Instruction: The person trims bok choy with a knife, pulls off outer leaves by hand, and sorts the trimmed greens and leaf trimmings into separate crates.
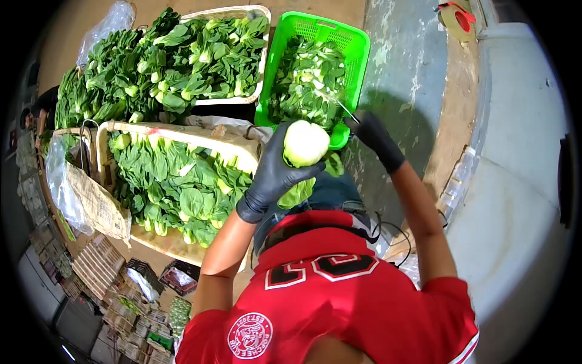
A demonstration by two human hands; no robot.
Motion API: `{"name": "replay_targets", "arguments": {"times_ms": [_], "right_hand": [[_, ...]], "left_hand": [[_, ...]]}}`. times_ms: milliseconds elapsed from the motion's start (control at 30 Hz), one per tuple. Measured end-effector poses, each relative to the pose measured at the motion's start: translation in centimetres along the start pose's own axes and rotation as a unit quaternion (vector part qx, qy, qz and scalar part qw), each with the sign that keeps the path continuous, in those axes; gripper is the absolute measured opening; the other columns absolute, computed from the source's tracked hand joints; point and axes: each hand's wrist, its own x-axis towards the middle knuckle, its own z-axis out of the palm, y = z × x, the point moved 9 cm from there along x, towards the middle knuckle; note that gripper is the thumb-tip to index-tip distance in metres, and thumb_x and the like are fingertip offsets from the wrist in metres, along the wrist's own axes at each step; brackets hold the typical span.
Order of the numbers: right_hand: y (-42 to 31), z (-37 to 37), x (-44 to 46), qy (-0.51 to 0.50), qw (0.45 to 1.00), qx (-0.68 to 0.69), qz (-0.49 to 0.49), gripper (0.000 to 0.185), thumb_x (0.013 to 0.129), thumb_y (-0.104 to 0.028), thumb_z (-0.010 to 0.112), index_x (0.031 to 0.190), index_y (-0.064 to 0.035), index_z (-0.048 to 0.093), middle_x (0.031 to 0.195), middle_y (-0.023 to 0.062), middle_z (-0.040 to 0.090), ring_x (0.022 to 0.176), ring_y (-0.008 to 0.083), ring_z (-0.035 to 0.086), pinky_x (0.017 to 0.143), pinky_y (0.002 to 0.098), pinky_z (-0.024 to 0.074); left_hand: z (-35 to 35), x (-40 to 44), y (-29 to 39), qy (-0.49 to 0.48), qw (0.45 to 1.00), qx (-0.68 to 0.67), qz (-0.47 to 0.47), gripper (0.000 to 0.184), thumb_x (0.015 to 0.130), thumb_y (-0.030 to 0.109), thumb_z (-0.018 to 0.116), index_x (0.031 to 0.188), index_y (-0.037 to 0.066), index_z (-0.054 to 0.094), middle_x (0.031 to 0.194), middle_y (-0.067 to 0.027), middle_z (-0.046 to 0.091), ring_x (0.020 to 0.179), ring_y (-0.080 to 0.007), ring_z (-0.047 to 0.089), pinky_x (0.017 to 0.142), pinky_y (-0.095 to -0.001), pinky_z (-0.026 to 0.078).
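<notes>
My left hand (276, 173), in a black glove, is closed around a head of bok choy (306, 144). Its pale base faces up toward me, and green leaves hang below. In my right hand (373, 138), also gloved in black, is a knife (347, 111); its thin blade points toward a bright green basket (359, 67). Loose leaves and pale trimmings (309, 79) fill much of that basket. The knife and the bok choy are apart. Part of the knife's handle is hidden inside my fingers.
To the left, a cream crate (104, 142) holds rows of bok choy (182, 188). Behind it stands another pale crate (265, 54) beside a large heap of bok choy (139, 79). A tape dispenser (459, 21) and a clear plastic bottle (459, 176) are at right.
</notes>
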Motion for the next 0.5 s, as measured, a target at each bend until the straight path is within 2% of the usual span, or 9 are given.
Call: {"name": "replay_targets", "arguments": {"times_ms": [67,100,167,233,267,300,400,433,500], "right_hand": [[-4.2,-4.4,-1.2,0.071,0.969,0.208,0.115,0.023,0.079,-0.020,0.064,0.089,-0.0001,0.058,0.070,0.0133,0.058,0.067,0.0280,0.060,0.061,0.0372,0.0482],[-8.1,-5.8,-0.2,0.071,0.916,0.391,0.047,0.047,0.076,-0.024,0.071,0.110,0.0021,0.052,0.086,0.0151,0.059,0.080,0.0258,0.059,0.073,0.0340,0.0469],[-11.7,-6.6,-0.2,0.083,0.954,0.280,-0.073,0.057,0.074,-0.024,0.073,0.116,0.0031,0.046,0.091,0.0149,0.056,0.083,0.0240,0.056,0.076,0.0335,0.0454],[-12.6,-7.4,1.1,0.066,0.964,0.247,-0.077,0.057,0.071,-0.026,0.076,0.111,0.0038,0.048,0.087,0.0126,0.056,0.082,0.0211,0.054,0.076,0.0320,0.0440],[-11.5,-6.2,1.8,-0.030,0.935,0.353,-0.016,0.060,0.069,-0.028,0.077,0.111,0.0037,0.048,0.087,0.0111,0.056,0.082,0.0180,0.053,0.075,0.0308,0.0438],[-10.0,-5.0,2.2,-0.056,0.930,0.363,-0.002,0.058,0.068,-0.028,0.078,0.107,0.0029,0.049,0.088,0.0105,0.057,0.081,0.0157,0.053,0.074,0.0290,0.0436],[-9.8,-4.9,2.8,-0.113,0.889,0.442,0.035,0.043,0.073,-0.026,0.073,0.100,0.0016,0.054,0.083,0.0034,0.058,0.072,0.0121,0.052,0.065,0.0276,0.0434],[-8.6,-4.5,2.8,-0.115,0.899,0.419,0.045,0.042,0.073,-0.026,0.072,0.100,0.0015,0.055,0.081,0.0023,0.057,0.069,0.0116,0.052,0.063,0.0271,0.0428],[-7.0,-4.1,2.2,-0.127,0.888,0.434,0.083,0.039,0.074,-0.026,0.070,0.099,0.0005,0.056,0.076,0.0001,0.056,0.062,0.0094,0.049,0.056,0.0250,0.0406]], "left_hand": [[0.5,0.4,-1.0,-0.009,0.999,-0.035,0.001,0.078,0.065,0.030,0.079,0.122,-0.001,0.036,0.112,-0.0160,0.050,0.105,-0.0235,0.050,0.091,-0.0345,0.040],[0.7,1.0,-1.9,-0.012,0.999,-0.040,0.021,0.078,0.069,0.034,0.076,0.124,-0.001,0.033,0.114,-0.0171,0.048,0.106,-0.0243,0.049,0.092,-0.0346,0.039],[1.2,1.6,-1.2,-0.006,1.000,0.004,0.017,0.066,0.080,0.037,0.065,0.123,-0.002,0.033,0.111,-0.0193,0.048,0.105,-0.0260,0.049,0.091,-0.0347,0.038],[0.6,2.3,-1.5,0.007,0.999,0.029,0.013,0.057,0.083,0.037,0.062,0.117,-0.003,0.041,0.105,-0.0177,0.052,0.102,-0.0250,0.051,0.088,-0.0340,0.039],[0.3,2.6,-2.3,-0.021,0.999,0.025,-0.019,0.050,0.084,0.037,0.060,0.109,-0.005,0.050,0.104,-0.0167,0.055,0.100,-0.0235,0.053,0.085,-0.0329,0.040],[-0.4,3.2,-2.3,-0.023,0.997,0.064,0.020,0.048,0.085,0.039,0.058,0.102,-0.006,0.055,0.096,-0.0133,0.058,0.091,-0.0205,0.055,0.080,-0.0315,0.042],[0.7,3.9,-2.9,-0.112,0.987,-0.077,-0.082,0.049,0.086,0.043,0.056,0.102,-0.003,0.058,0.087,-0.0086,0.061,0.080,-0.0160,0.056,0.074,-0.0283,0.044],[0.4,4.0,-3.9,-0.132,0.981,-0.034,-0.140,0.051,0.085,0.043,0.056,0.106,-0.003,0.057,0.096,-0.0109,0.061,0.088,-0.0166,0.055,0.080,-0.0280,0.043],[-0.6,5.1,-5.4,-0.065,0.987,-0.099,-0.108,0.054,0.086,0.044,0.055,0.109,-0.005,0.055,0.103,-0.0127,0.058,0.095,-0.0178,0.053,0.087,-0.0284,0.040]]}}
